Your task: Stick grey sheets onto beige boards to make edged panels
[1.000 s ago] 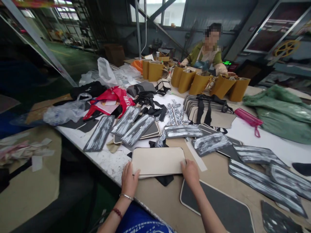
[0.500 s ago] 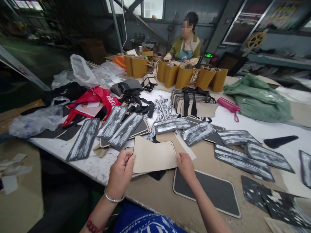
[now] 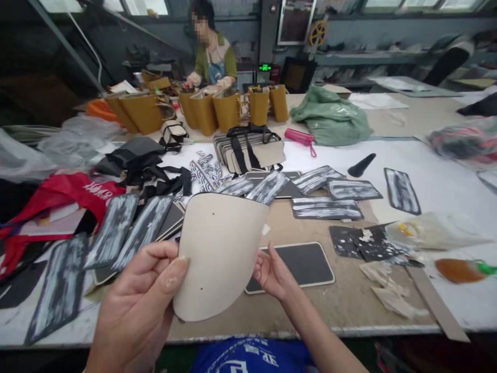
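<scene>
A thin beige panel (image 3: pixel 221 254) with rounded corners and two small holes is held up above the table, its face bowed. My left hand (image 3: pixel 145 295) pinches its left edge, thumb on the beige face. My right hand (image 3: pixel 274 272) is by the panel's right edge, fingers loosely curled and apart with the thumb raised; whether a fingertip touches the edge I cannot tell. Under and beyond my right hand lies a dark panel with a pale border (image 3: pixel 306 264), flat on brown board. Beyond the held panel lie dark strips smeared with white (image 3: pixel 326 208).
More smeared strips (image 3: pixel 111 228) and a red bag (image 3: pixel 62 207) lie left. Behind are strapped beige panels (image 3: pixel 248 150), ochre containers (image 3: pixel 227 111) and a green bag (image 3: pixel 334 116). A co-worker (image 3: pixel 215 59) stands behind them. Right are a glue-spotted dark sheet (image 3: pixel 345 241) and an orange-brown bottle (image 3: pixel 460 270).
The beige panel has come up closer to me and tilted upright in my left hand. My right hand has loosened from its right edge. The view has swung right.
</scene>
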Demonstrator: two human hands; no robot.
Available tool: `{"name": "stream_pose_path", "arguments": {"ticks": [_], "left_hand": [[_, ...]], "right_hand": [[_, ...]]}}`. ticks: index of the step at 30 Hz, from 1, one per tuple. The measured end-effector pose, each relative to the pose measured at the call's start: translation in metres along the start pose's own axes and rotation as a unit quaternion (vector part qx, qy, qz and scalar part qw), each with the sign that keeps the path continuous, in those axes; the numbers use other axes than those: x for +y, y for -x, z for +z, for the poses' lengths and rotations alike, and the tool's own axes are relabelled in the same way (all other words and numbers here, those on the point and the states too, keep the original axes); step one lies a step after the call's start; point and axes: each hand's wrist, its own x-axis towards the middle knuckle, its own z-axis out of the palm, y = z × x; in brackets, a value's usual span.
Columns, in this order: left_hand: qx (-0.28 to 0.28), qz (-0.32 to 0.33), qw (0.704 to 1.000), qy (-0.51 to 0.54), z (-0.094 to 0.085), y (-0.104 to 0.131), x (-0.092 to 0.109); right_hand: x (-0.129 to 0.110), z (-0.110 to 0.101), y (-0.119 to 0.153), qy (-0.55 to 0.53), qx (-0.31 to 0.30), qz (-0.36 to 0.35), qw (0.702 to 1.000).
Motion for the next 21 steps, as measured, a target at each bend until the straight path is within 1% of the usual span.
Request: {"name": "stream_pose_path", "arguments": {"ticks": [2, 4, 6, 8, 9, 10, 11, 13, 14, 15, 16, 17, 18, 19, 21], "left_hand": [[0.003, -0.029, 0.999, 0.013, 0.005, -0.002, -0.003], [0.002, -0.052, 0.998, 0.02, 0.011, -0.006, -0.009], [0.0, -0.06, 0.998, 0.023, 0.014, -0.013, -0.022], [-0.003, -0.061, 0.998, 0.006, 0.017, -0.022, -0.045], [-0.006, -0.062, 0.998, -0.013, 0.018, -0.026, -0.061], [-0.013, -0.063, 0.997, -0.036, 0.019, -0.03, -0.081], [-0.024, -0.067, 0.995, -0.065, 0.021, -0.034, -0.102], [-0.043, -0.073, 0.991, -0.102, 0.027, -0.039, -0.148], [-0.044, -0.075, 0.99, -0.112, 0.03, -0.04, -0.17], [-0.035, -0.068, 0.989, -0.124, 0.033, -0.041, -0.19], [-0.032, -0.059, 0.988, -0.14, 0.037, -0.041, -0.207], [-0.03, -0.048, 0.986, -0.158, 0.04, -0.041, -0.22], [-0.03, -0.036, 0.983, -0.177, 0.042, -0.042, -0.231], [-0.032, -0.026, 0.98, -0.195, 0.044, -0.042, -0.238], [-0.037, -0.015, 0.974, -0.225, 0.046, -0.043, -0.246]], "right_hand": [[-0.014, -0.003, 0.006, -0.005, 0.023, -0.01, 1.0], [-0.03, -0.008, 0.015, 0.008, 0.058, -0.024, 0.998], [-0.047, -0.019, 0.03, 0.042, 0.111, -0.075, 0.99], [-0.066, -0.039, 0.05, 0.121, 0.165, -0.148, 0.968], [-0.077, -0.051, 0.061, 0.18, 0.191, -0.179, 0.948], [-0.087, -0.064, 0.072, 0.25, 0.221, -0.201, 0.921], [-0.096, -0.076, 0.082, 0.327, 0.256, -0.216, 0.884], [-0.112, -0.098, 0.099, 0.473, 0.314, -0.233, 0.789], [-0.117, -0.106, 0.105, 0.533, 0.33, -0.239, 0.742], [-0.121, -0.113, 0.109, 0.581, 0.336, -0.244, 0.7], [-0.124, -0.119, 0.111, 0.615, 0.337, -0.248, 0.668], [-0.125, -0.123, 0.111, 0.639, 0.335, -0.251, 0.645], [-0.125, -0.127, 0.11, 0.654, 0.334, -0.255, 0.629], [-0.125, -0.13, 0.108, 0.663, 0.335, -0.261, 0.616], [-0.123, -0.138, 0.104, 0.674, 0.338, -0.272, 0.598]]}}
